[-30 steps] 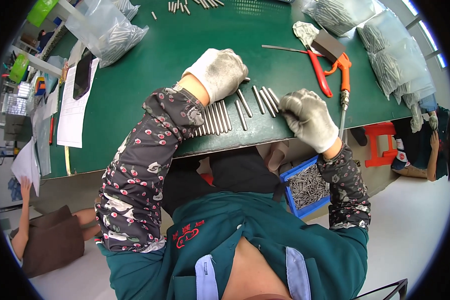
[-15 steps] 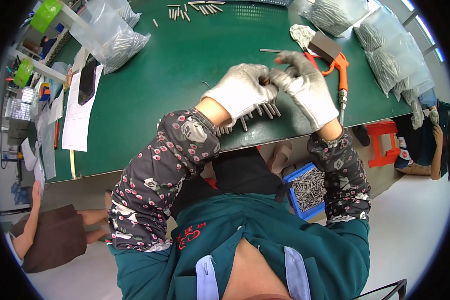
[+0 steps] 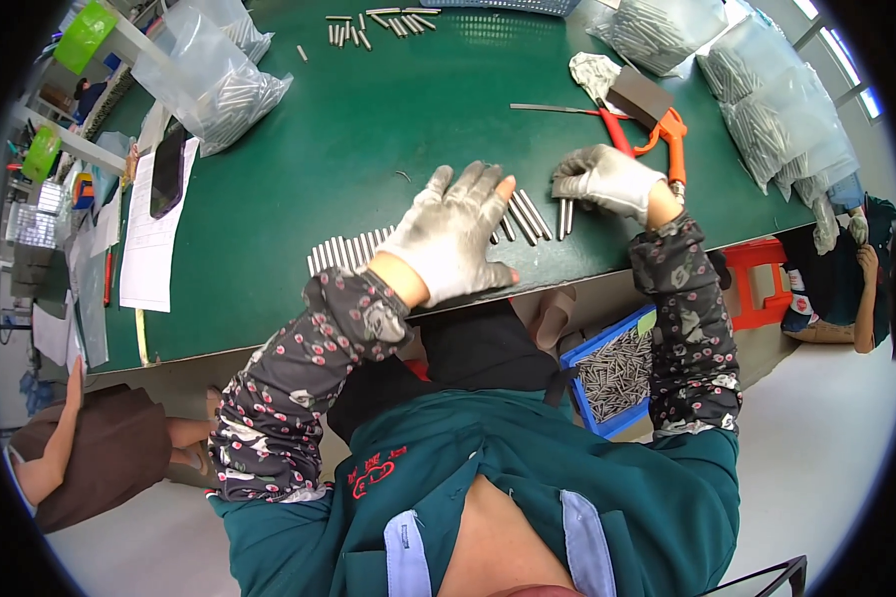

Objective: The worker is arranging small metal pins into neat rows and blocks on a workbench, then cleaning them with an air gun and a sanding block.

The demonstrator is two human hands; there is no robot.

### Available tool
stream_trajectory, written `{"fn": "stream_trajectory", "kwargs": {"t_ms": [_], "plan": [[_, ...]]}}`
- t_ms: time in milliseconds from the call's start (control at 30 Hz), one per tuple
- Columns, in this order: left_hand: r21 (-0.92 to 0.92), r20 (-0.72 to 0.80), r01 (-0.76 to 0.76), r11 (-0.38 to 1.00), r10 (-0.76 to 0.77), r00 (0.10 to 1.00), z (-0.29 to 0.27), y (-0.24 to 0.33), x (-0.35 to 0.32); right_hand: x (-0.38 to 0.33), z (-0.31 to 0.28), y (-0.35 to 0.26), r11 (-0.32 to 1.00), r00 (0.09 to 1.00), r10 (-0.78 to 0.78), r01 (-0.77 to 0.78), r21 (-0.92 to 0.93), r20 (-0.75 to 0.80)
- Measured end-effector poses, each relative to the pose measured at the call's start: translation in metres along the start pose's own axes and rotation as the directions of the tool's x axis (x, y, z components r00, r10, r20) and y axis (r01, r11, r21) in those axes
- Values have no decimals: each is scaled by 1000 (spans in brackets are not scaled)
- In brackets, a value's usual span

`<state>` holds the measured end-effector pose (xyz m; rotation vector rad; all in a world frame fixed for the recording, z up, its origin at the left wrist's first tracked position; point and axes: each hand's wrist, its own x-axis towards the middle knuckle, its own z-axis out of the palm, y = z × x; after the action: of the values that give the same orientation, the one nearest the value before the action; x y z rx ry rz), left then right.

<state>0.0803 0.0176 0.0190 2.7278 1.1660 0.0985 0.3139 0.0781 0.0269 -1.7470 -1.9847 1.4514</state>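
Observation:
My left hand point(image 3: 453, 239), in a white glove with greyed fingers, lies flat with fingers spread on the green table, partly covering a row of metal pins point(image 3: 343, 253). More of these pins point(image 3: 531, 215) lie slanted side by side between my two hands. My right hand point(image 3: 607, 182), gloved the same way, has its fingers bent together over a pair of metal pins point(image 3: 565, 221), whose lower ends stick out below the fingertips. Its fingertips hide the upper ends of that pair. A small curved sliver point(image 3: 403, 175) rests beyond my left hand.
Beyond my right hand lie a red-handled file point(image 3: 615, 131), a dark block point(image 3: 640, 96) and an orange air gun point(image 3: 675, 144). Bags of pins point(image 3: 782, 124) stand at the right, another bag point(image 3: 231, 104) at the left near a phone point(image 3: 168, 174). A blue bin point(image 3: 579, 393) of pins sits below the table edge.
My hands, close together before, have moved apart. The left has come down and spread flat on the table; the right has lowered onto pins at the right. The row at the left shows more.

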Motion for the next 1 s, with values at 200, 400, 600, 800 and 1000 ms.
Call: {"fn": "stream_trajectory", "kwargs": {"t_ms": [200, 400, 600, 800, 1000], "plan": [[-88, -130, -67, 994, 55, 990, 17, -15, -12, -2, 43, -18, 947, 944, -280, 243, -209, -172], [-221, -208, -108, 969, 61, 976, 14, -25, -29, -18, 51, -25, 918, 930, -290, 204, -340, -225], [-250, -170, -95, 964, 53, 984, 13, -34, -36, -14, 62, -29, 779, 877, -478, 396, -486, -52], [-200, -357, -77, 977, 1, 934, -16, -28, -62, -30, 46, -35, 802, 824, -550, 477, -360, -134], [-692, -719, -709, -138, 215, 661, -86, -1, -197, -163, -3, -50, 348, 242, -911, 886, 307, 335]]}}
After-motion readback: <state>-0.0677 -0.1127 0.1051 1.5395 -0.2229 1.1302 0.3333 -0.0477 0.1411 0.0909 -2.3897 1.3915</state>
